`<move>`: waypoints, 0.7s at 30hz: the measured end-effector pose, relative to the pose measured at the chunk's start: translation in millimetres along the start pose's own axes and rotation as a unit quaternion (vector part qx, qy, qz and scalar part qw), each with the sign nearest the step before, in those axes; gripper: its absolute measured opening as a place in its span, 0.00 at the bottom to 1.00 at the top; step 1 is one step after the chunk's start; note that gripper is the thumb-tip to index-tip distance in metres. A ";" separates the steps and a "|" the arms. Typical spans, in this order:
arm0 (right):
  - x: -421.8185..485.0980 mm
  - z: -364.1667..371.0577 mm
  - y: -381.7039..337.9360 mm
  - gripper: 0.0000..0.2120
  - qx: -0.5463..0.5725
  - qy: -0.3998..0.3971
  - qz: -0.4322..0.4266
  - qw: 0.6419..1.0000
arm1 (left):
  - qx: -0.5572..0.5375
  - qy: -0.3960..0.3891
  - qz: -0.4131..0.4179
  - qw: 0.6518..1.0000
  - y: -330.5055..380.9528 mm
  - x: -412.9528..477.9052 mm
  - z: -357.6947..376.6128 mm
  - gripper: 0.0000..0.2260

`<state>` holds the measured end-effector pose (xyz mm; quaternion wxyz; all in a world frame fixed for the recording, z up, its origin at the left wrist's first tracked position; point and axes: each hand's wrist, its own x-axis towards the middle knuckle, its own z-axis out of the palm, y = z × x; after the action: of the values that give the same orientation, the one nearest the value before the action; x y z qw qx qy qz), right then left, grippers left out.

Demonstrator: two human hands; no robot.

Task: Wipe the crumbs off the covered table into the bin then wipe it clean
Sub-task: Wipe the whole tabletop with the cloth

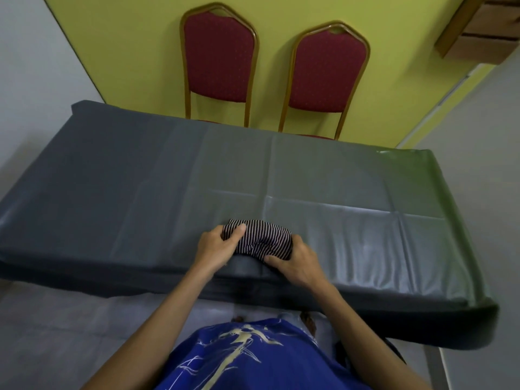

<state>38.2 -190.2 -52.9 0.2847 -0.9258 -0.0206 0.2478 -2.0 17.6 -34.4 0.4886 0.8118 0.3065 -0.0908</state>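
I see both hands on a striped cloth [260, 238] bunched up on the table [140, 178], near its front edge, about mid-width. The left hand [218, 244] grips the cloth's left end, thumb on top and fingers curled under the fabric. The right hand [295, 263] is closed on the cloth's near right corner, thumb pressed along the lower edge, fingers hidden behind the fabric. The cloth is dark with thin light stripes, rumpled, resting on the cover [337, 220], which is dark grey, glossy, with fold creases and hangs over the edges. I can't make out any crumbs on the cover from here; too small to tell. Two red chairs [219, 57] with gold frames stand side by side behind the far edge, against a yellow-green wall [126, 38]. The person wears a blue shirt [247, 358], standing close to the front edge.
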 end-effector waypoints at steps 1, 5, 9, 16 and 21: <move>1.8 -1.2 -2.2 0.37 0.001 0.010 -0.008 1.000 | -0.021 0.000 -0.005 1.000 2.0 3.5 1.5 0.20; 3.2 -28.2 -1.6 0.34 0.022 0.044 -0.064 0.997 | -0.118 -0.011 -0.032 0.992 5.9 11.5 -4.4 0.09; 4.0 -32.1 6.5 0.35 -0.015 0.031 -0.087 0.996 | -0.111 -0.004 -0.040 0.993 -7.1 0.1 2.1 0.09; -16.3 -15.9 -2.2 0.40 -0.047 0.069 -0.100 0.991 | 0.074 0.158 0.134 0.975 -18.2 -12.7 24.2 0.16; -18.5 5.3 -19.8 0.33 -0.120 0.076 -0.190 0.971 | 0.238 0.123 0.245 0.932 -7.9 -24.9 47.6 0.20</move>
<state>21.5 -174.1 -37.8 0.2136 -0.9485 -0.2041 0.1142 -19.2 -30.3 -53.2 0.2468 0.9589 0.1251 0.0626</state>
